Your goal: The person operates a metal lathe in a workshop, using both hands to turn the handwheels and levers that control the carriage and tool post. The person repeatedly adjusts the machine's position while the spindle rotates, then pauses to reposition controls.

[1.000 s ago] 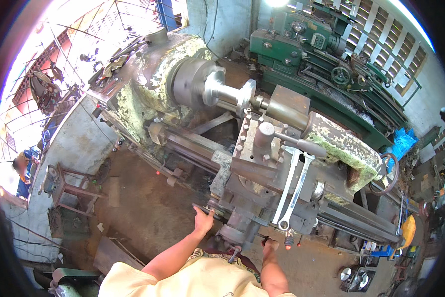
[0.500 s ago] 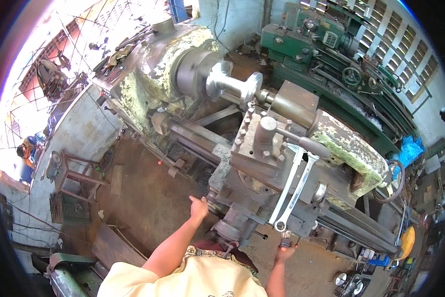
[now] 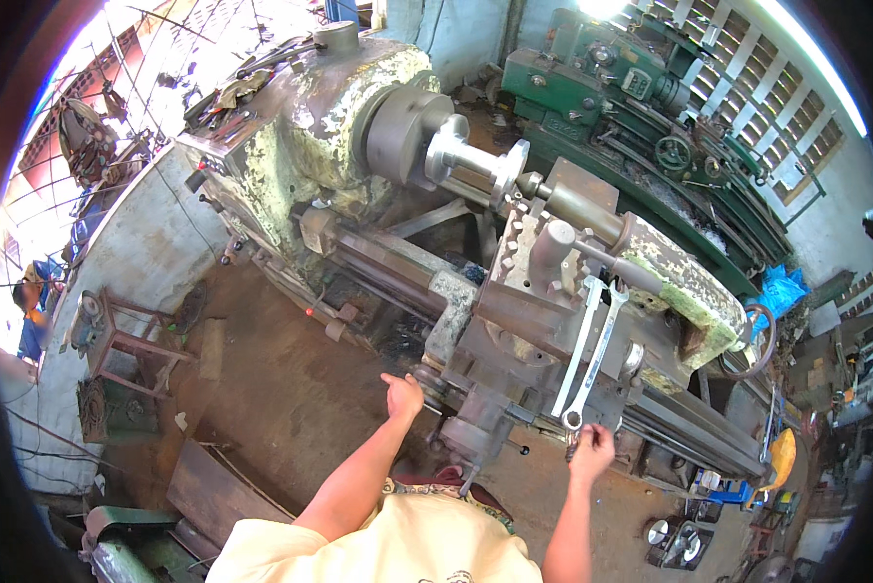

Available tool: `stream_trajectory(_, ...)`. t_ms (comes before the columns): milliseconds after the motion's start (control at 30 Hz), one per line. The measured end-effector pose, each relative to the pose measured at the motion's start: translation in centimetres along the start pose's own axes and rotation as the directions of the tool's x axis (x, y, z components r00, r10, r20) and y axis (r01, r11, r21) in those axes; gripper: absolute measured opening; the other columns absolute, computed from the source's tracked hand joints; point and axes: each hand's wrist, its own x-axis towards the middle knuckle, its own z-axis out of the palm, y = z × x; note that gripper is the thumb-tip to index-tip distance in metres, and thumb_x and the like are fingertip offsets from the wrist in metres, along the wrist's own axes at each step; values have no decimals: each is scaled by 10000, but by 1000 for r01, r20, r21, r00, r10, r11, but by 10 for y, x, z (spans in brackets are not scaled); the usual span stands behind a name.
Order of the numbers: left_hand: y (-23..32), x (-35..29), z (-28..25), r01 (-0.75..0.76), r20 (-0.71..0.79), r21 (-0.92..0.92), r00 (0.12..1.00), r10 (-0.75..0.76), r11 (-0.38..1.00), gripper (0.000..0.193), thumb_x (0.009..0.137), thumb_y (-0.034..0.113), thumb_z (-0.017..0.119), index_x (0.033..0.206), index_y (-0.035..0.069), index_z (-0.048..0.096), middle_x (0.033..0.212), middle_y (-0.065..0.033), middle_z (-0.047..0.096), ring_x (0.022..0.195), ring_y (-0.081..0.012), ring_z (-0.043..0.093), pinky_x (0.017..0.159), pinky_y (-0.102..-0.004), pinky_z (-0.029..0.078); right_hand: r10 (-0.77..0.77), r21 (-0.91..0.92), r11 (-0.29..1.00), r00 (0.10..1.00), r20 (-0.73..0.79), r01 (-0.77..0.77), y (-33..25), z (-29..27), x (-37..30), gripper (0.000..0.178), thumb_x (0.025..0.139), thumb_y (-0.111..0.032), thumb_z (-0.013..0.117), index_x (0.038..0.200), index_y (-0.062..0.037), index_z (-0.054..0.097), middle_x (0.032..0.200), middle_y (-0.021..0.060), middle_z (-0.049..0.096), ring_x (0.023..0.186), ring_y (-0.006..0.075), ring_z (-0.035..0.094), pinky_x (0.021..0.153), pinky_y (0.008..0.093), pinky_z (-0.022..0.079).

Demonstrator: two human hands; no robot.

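Observation:
My left hand [image 3: 403, 396] is at the front of the lathe carriage, beside a round dial [image 3: 431, 377]. One digit sticks out to the left; the other fingers look curled, and what they hold is hidden. My right hand [image 3: 592, 452] has its fingers drawn together at a small crank handle [image 3: 572, 449] on the near end of the tool slide [image 3: 602, 403]. Just above it, two long spanners [image 3: 597, 355] lie side by side on the slide. Beyond them stands the tool post [image 3: 529, 262] with its clamp lever. A shiny flanged metal workpiece [image 3: 473, 163] sits between the chuck [image 3: 409, 134] and the tailstock centre [image 3: 532, 185].
A green lathe [image 3: 641, 146] stands along the far wall. The tailstock handwheel [image 3: 750, 340] is at the right, near a blue plastic bag [image 3: 779, 290]. On the left are a small metal stand [image 3: 130, 335] and a barred window. A lever [image 3: 514, 445] sticks out below the carriage.
The whole view has shifted a little. My right hand has moved up and to the right around the crank handle. My left hand stays beside the dial.

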Motion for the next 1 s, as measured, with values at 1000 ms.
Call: stream_trajectory(1000,-11,20,1,-14,61,2,998,14,1000,809,971,343,447,1419,-226,87,1179,-391,582,1132,-456,593,979,-449,469,13,-219,975,997,-81,-30,-8,10,-9,132,834,-133,706,878,-15,667,626,70,614,564,166,553,578,341,458)
